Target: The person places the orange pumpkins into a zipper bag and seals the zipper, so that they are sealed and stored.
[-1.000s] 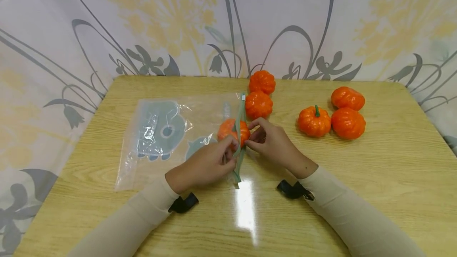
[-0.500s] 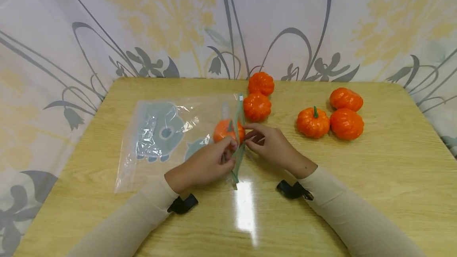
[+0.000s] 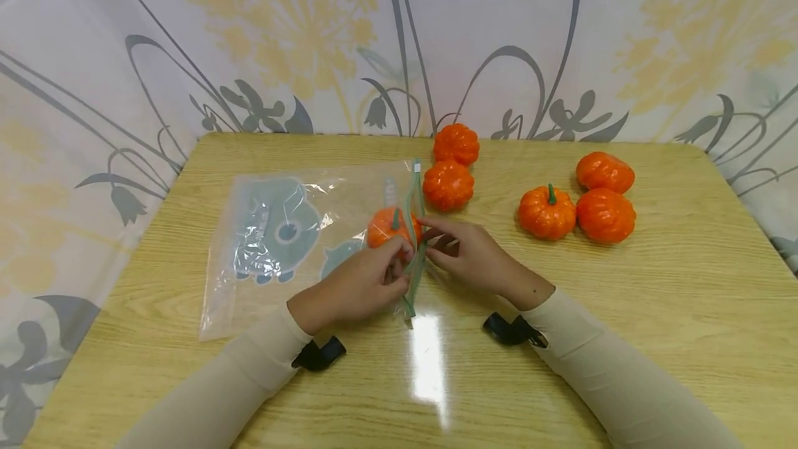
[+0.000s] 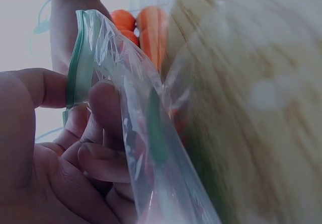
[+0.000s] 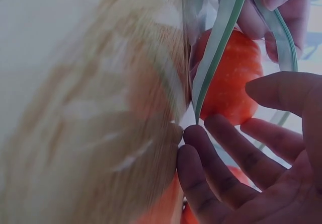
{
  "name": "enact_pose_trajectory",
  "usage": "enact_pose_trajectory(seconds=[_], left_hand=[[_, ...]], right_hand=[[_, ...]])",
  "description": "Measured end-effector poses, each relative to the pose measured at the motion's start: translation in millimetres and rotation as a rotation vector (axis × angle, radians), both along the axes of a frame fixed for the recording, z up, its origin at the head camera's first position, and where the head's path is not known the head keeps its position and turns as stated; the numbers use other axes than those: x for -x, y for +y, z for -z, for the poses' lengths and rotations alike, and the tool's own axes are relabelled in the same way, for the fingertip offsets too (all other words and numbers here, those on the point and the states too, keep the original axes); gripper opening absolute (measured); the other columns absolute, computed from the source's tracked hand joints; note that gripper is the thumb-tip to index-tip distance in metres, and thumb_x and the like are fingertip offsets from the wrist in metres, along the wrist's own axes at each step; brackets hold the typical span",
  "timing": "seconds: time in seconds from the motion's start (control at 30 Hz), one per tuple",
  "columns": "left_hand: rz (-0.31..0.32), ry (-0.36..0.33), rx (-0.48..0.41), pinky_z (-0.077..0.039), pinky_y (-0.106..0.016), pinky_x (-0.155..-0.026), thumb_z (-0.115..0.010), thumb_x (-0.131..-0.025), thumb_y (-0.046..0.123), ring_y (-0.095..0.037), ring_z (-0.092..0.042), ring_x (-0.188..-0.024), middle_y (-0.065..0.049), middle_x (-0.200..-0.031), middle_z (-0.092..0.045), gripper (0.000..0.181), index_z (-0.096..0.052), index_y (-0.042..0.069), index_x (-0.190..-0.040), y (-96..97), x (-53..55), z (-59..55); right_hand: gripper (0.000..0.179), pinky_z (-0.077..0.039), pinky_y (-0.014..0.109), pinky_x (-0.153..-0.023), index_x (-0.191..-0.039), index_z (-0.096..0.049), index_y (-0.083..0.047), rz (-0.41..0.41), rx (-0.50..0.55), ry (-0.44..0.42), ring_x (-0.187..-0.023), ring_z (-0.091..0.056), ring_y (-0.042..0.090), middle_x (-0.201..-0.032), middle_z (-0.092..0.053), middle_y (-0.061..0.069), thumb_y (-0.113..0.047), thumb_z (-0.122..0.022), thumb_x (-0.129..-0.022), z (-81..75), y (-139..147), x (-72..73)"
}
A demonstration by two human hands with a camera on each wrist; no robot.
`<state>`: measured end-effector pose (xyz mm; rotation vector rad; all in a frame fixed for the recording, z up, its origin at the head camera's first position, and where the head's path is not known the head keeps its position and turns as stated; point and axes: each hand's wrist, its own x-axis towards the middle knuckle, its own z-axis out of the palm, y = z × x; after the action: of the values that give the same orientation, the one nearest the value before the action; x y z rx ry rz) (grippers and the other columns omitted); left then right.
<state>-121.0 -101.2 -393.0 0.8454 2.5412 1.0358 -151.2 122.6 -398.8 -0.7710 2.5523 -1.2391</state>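
Note:
A clear zip bag (image 3: 339,189) with pale blue printed figures lies flat on the table, its green-edged mouth facing right. Just inside that mouth sits an orange toy pumpkin (image 3: 380,229) with a green stem, seen through the plastic. My left hand (image 3: 355,289) pinches the near part of the mouth; in the left wrist view its thumb and fingers are on the green zip strip (image 4: 79,65). My right hand (image 3: 474,255) is at the opening with fingers extended. In the right wrist view, its fingertips touch the right side of the pumpkin (image 5: 235,78), between the two zip strips.
Two orange pumpkins, a farther one (image 3: 456,145) and a nearer one (image 3: 449,186), stand beside the bag's far corner. To the right sit a stemmed pumpkin (image 3: 547,213) and two tilted ones (image 3: 606,216). A patterned cloth (image 3: 499,19) hangs behind the wooden table (image 3: 499,400).
The pumpkin has moved a little left, deeper into the bag, with my right fingertips following it. The bag's mouth has shifted slightly left. My left hand keeps its pinch.

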Motion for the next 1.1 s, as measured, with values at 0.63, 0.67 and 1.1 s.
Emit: enact_pose_trajectory(seconds=[0.63, 0.67, 1.1], left_hand=[[-0.012, -0.013, 0.019, -0.045, -0.022, -0.065, -0.059, -0.091, 0.014, -0.008, -0.053, -0.07, 0.005, -0.084, -0.058, 0.026, -0.053, 0.015, -0.117, -1.5, 0.5, 3.7], [-0.011, -0.015, 0.019, -0.045, -0.022, -0.065, -0.059, -0.092, 0.014, -0.009, -0.053, -0.07, 0.004, -0.085, -0.058, 0.026, -0.053, 0.014, -0.117, -1.2, 0.6, 3.8], [0.007, -0.008, 0.031, -0.045, -0.022, -0.066, -0.057, -0.093, 0.016, -0.007, -0.053, -0.069, 0.005, -0.085, -0.058, 0.026, -0.053, 0.013, -0.119, -0.9, 0.4, 4.9]], right_hand=[[0.035, -0.059, 0.042, -0.082, -0.13, -0.063, -0.001, 0.145, -0.044, 0.122, -0.1, -0.067, 0.027, -0.126, -0.066, 0.017, -0.007, -0.063, -0.095, -13.3, 4.7, 4.6], [0.034, -0.058, 0.043, -0.081, -0.129, -0.064, -0.001, 0.168, -0.045, 0.156, -0.101, -0.066, 0.028, -0.125, -0.066, 0.017, -0.007, -0.064, -0.095, -14.7, 6.4, 6.3], [0.047, -0.05, 0.052, -0.094, -0.131, -0.061, -0.002, 0.302, -0.258, 0.468, -0.116, -0.049, 0.041, -0.13, -0.054, 0.024, -0.018, -0.074, -0.089, -22.0, 13.3, 35.2]])
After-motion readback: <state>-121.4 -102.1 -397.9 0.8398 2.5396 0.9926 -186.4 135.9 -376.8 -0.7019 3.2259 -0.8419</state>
